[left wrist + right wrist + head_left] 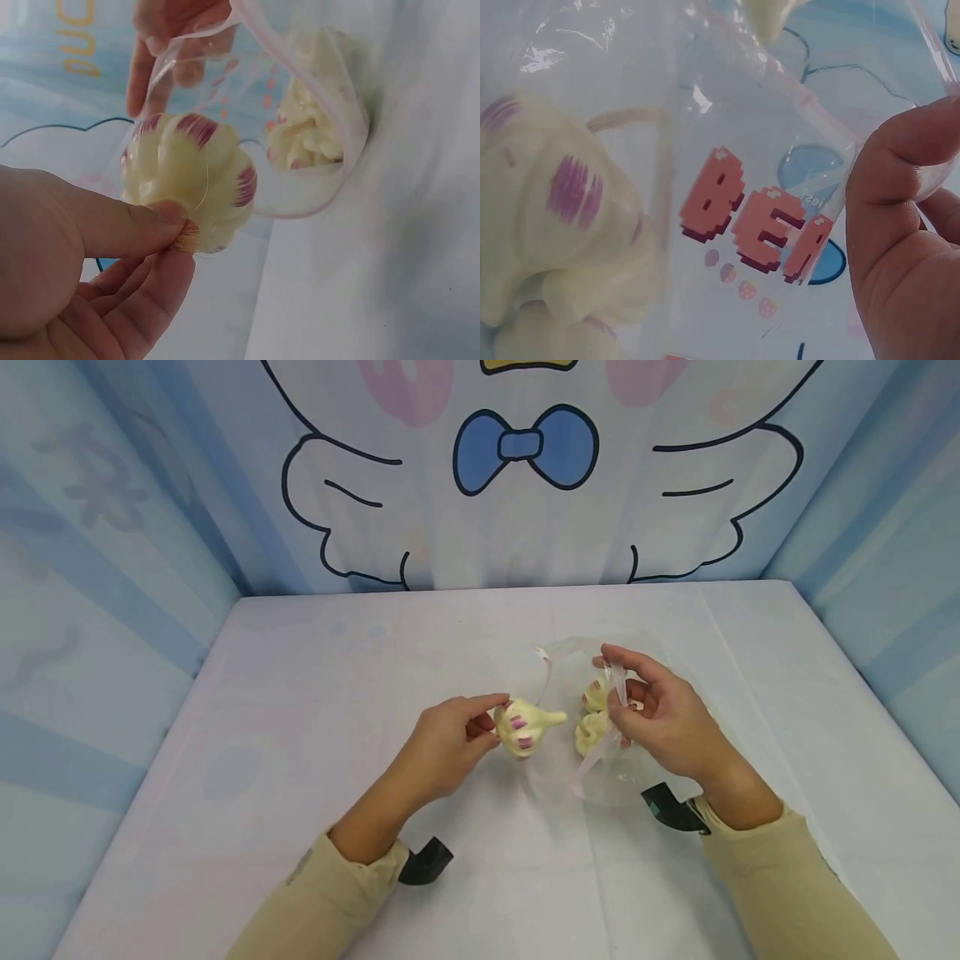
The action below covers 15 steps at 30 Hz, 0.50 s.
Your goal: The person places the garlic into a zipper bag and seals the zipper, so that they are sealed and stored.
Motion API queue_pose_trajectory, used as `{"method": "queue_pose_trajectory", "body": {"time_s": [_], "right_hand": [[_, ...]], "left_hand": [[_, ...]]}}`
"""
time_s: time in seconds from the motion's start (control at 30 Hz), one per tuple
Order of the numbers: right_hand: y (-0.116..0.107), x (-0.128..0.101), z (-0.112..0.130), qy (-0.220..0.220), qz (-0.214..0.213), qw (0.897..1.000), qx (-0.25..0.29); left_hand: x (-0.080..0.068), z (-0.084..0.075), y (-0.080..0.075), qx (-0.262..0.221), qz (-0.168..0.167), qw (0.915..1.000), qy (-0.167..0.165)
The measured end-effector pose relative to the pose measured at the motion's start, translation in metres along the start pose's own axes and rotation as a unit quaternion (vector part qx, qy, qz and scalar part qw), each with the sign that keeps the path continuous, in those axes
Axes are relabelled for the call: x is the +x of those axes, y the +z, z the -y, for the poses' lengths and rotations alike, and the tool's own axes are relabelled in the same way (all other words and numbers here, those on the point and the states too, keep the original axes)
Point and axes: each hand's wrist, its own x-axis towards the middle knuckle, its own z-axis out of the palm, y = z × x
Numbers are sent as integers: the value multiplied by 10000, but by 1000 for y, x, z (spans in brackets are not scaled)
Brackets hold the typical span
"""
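My left hand (450, 743) pinches a pale yellow garlic bulb (522, 727) with purple streaks between thumb and fingers. The bulb's stem points right, toward a clear plastic bag (765, 232) with pink edging and red printed letters. My right hand (670, 717) holds that bag by its edge, thumb and fingers on the film. More garlic bulbs (307, 127) lie inside the bag, partly covered by the right hand in the head view. In the left wrist view, the bag's mouth gapes toward the held bulb.
A white cloth-covered table (337, 652) spreads beneath both hands. Behind it hangs a printed curtain (525, 527) with a blue bow, and blue-white curtains (90, 652) close off the sides. A black wrist mount (426, 862) juts from the left sleeve.
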Motion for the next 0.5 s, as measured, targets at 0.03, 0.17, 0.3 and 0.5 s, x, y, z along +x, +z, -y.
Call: {"method": "queue_pose_trajectory", "body": {"time_s": [0.03,0.17,0.3,0.5], "right_hand": [[0,0,0,4,1,10000,7],[0,-1,0,18,5,10000,-10],[1,-1,-1,11,12,10000,12],[1,-1,0,11,18,10000,-60]], "left_hand": [[0,-2,2,26,-2,10000,38],[2,-9,13,159,-12,9997,169],[5,-11,23,285,-213,9982,479],[12,-12,33,679,-455,9935,787]]}}
